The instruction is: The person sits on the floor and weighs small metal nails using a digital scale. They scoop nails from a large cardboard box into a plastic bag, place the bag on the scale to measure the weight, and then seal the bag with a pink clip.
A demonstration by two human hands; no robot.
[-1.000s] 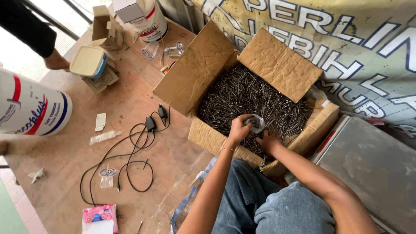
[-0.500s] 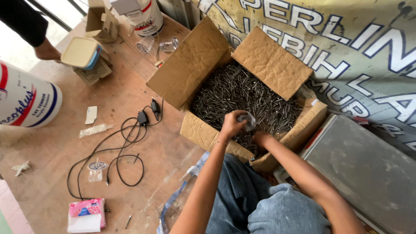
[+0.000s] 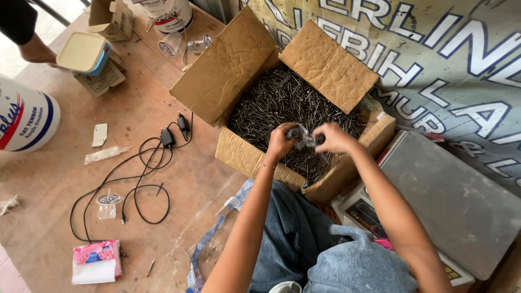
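**Two hands on one small bag over a box of nails**

Both hands meet above the open cardboard box [image 3: 228, 70]. Left hand [image 3: 280, 142] and right hand [image 3: 335, 138] each pinch an end of a small clear plastic bag [image 3: 302, 137], crinkled and glossy, so it lies between them. Its long axis runs hand to hand; which end is the mouth can't be told. Directly under the hands: a heap of thin dark metal nails [image 3: 271, 103], pointing every way. Box is rough brown corrugated board, flaps open. Right of the right hand, a flat grey metal scale [image 3: 450, 201]. Far left of the left hand, a coiled black cable [image 3: 135, 179] on the wooden floor.
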